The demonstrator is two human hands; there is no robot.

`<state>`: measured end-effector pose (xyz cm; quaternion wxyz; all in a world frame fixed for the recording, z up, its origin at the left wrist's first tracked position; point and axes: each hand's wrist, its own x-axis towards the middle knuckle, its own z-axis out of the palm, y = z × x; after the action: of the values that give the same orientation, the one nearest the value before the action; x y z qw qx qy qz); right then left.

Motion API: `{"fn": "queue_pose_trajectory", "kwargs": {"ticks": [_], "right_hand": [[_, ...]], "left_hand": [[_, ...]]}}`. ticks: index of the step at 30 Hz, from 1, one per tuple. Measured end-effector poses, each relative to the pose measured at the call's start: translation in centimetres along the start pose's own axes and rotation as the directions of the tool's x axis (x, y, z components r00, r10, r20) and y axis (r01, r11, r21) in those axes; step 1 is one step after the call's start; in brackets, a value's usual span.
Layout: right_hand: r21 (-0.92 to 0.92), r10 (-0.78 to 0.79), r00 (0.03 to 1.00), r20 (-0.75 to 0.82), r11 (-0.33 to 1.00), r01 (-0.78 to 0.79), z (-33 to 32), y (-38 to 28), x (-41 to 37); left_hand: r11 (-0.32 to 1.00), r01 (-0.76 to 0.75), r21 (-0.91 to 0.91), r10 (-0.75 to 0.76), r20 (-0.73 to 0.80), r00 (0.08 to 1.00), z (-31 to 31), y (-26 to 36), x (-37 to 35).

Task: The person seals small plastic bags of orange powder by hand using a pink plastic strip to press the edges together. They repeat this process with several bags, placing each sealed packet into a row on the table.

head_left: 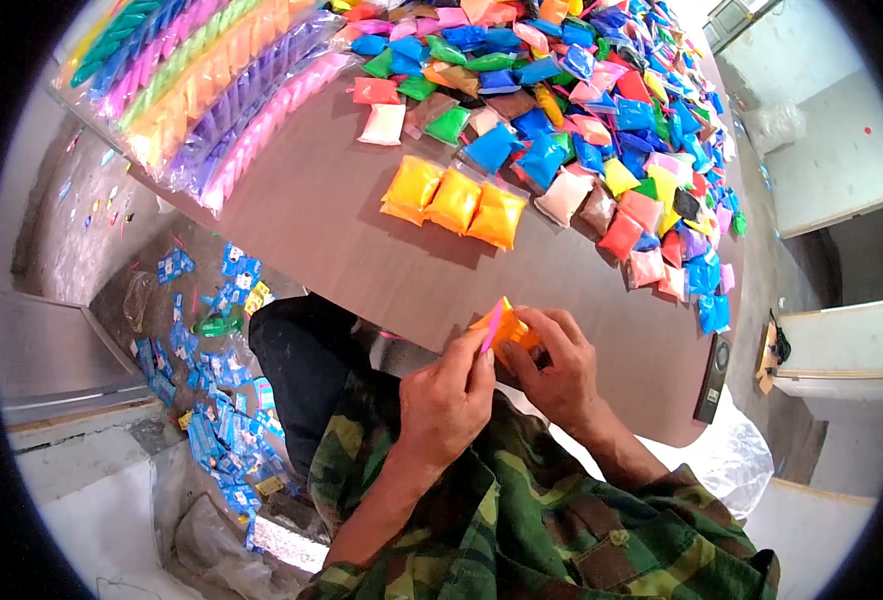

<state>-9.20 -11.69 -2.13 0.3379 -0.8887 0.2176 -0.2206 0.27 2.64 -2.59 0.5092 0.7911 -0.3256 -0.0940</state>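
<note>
Over the near edge of the table, both of my hands are closed around one small orange packet (507,326). My left hand (441,405) pinches its left side, with a thin pink strip (493,325) standing between thumb and fingers. On the other side, my right hand (558,370) grips the packet with thumb and bent fingers. Part of the packet is hidden behind the fingers. Just beyond my hands, three orange-yellow packets (454,202) lie in a row on the brown table (301,225).
A large heap of small coloured packets (541,150) covers the far right of the table. Clear bags of twisted coloured strips (231,90) lie far left. A dark flat device (712,378) sits at the right edge. Blue printed wrappers (221,440) litter the floor.
</note>
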Motion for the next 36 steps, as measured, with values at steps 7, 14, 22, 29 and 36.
{"fn": "queue_pose_trajectory", "kwargs": {"ticks": [7, 14, 22, 29, 36], "right_hand": [[0.055, -0.061, 0.998, -0.017, 0.997, 0.062, 0.3, 0.8, -0.2], [0.012, -0.101, 0.992, -0.077, 0.995, 0.102, 0.2, 0.9, 0.1], [0.013, -0.09, 0.992, -0.085, 0.996, 0.092, 0.3, 0.6, 0.4], [0.03, -0.03, 0.996, -0.082, 0.999, 0.032, 0.6, 0.1, 0.1], [-0.026, -0.052, 0.998, -0.027, 0.998, 0.051, 0.6, 0.1, 0.0]], "left_hand": [[0.972, 0.034, 0.233, -0.041, 0.024, 0.999, -1.3, -0.5, 0.8], [0.992, -0.105, 0.066, 0.102, 0.058, 0.993, -0.1, 0.6, 0.9], [0.945, -0.133, 0.298, 0.145, -0.016, 0.989, -1.1, -1.5, 1.3], [0.943, -0.209, 0.257, 0.183, 0.122, 0.976, -0.4, 0.4, 0.8], [0.943, -0.176, 0.282, 0.157, 0.087, 0.984, -1.7, -0.8, 2.0]]}}
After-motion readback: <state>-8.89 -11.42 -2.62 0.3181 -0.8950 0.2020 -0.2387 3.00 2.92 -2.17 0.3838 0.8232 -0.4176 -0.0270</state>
